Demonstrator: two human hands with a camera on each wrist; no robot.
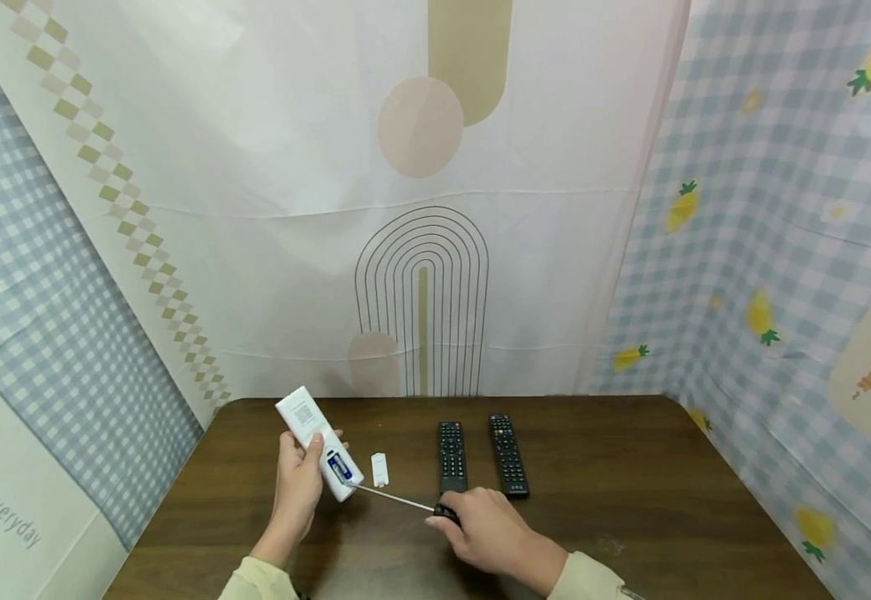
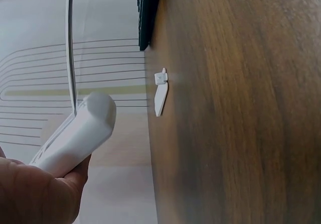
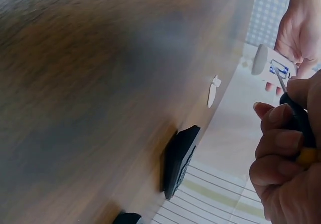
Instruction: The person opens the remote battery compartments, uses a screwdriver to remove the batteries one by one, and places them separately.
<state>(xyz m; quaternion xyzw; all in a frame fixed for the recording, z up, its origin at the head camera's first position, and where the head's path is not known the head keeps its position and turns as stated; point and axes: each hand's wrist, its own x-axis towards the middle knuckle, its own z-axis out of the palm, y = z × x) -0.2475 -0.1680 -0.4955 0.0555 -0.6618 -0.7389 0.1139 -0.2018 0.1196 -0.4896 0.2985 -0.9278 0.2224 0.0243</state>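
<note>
My left hand (image 1: 300,479) grips a white remote control (image 1: 304,419), back side up, with the thumb across it. Its battery compartment lies uncovered, and blue batteries (image 1: 340,467) show inside. In my right hand (image 1: 491,529) is a screwdriver (image 1: 446,512), held by its dark handle, which has a yellow part (image 3: 307,156) in the right wrist view. The thin metal shaft (image 1: 397,499) reaches left, its tip at the lower end of the compartment. A small white battery cover (image 1: 379,470) lies on the table just right of the remote.
Two black remote controls, one in the middle (image 1: 452,457) and one farther right (image 1: 508,455), lie buttons up on the brown wooden table (image 1: 630,483). A patterned cloth (image 1: 292,275) hangs behind the table's far edge, with checked cloth (image 1: 735,192) at the right.
</note>
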